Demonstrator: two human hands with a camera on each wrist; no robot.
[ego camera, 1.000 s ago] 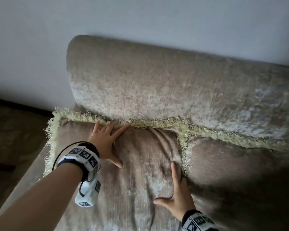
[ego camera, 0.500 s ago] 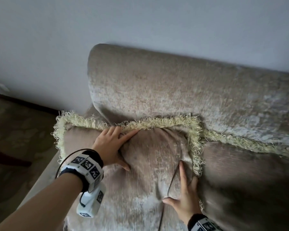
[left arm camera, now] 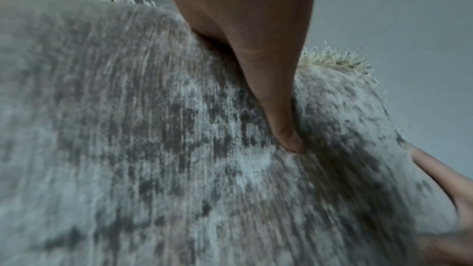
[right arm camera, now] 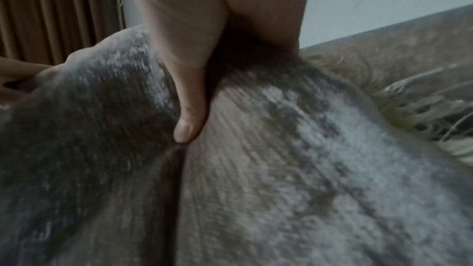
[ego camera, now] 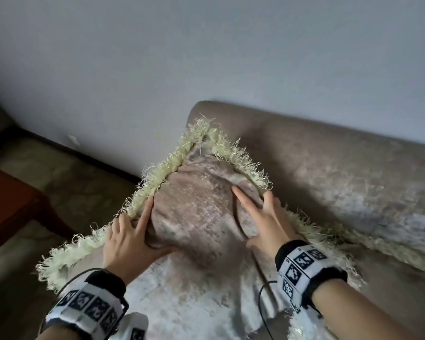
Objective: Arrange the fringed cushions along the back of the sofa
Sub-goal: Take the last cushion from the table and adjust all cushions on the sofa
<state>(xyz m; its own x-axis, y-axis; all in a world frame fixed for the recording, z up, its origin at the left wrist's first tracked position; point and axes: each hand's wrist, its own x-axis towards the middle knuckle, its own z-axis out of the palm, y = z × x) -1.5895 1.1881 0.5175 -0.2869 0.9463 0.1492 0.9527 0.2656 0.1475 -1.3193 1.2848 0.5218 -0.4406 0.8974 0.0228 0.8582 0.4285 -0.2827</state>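
Two hands work on one fringed cushion, which stands on one corner against the left end of the sofa back, its top corner raised toward the wall. The cushion's pale fringe runs down both upper edges from that corner. The left hand grips the cushion's left edge: its forefinger lies straight along the fabric just inside the fringe, the thumb presses into the cloth lower down, and the other fingers curl over the fringed rim. The right hand grips the right edge in the same way, with the forefinger stretched out across the cushion face, the thumb pressed in below, and the remaining fingers wrapped over the fringe. In the left wrist view one finger digs a fold into the mottled fabric; in the right wrist view one finger does likewise beside a deep crease. A second cushion lies to the right along the base of the sofa back, only its fringed edge and part of its face in view. Each wrist carries one band printed with black-and-white square markers. One dark wooden piece of furniture stands on the floor at the left.
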